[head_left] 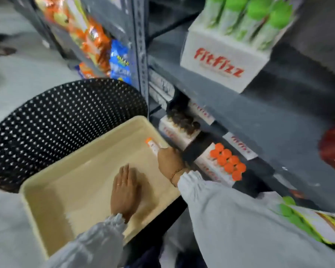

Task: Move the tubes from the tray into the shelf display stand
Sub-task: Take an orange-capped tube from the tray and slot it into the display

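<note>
A cream tray (52, 192) rests on a black perforated stool. One orange-capped white tube (152, 145) lies at the tray's far right corner. My right hand (169, 161) is closed around the lower end of that tube. Flat on the tray floor lies my left hand (125, 192), palm down, fingers together, holding nothing. On the lower shelf to the right, a white display stand (211, 167) holds several orange-capped tubes (228, 161). Beside it another stand (174, 134) holds brown-capped tubes.
The black perforated stool (62, 117) is under the tray. A grey metal shelf (240, 113) fills the right side, with a white fitfizz stand of green-capped tubes (224, 60) on the upper level. Snack packets (97, 45) hang on the rack at the back left.
</note>
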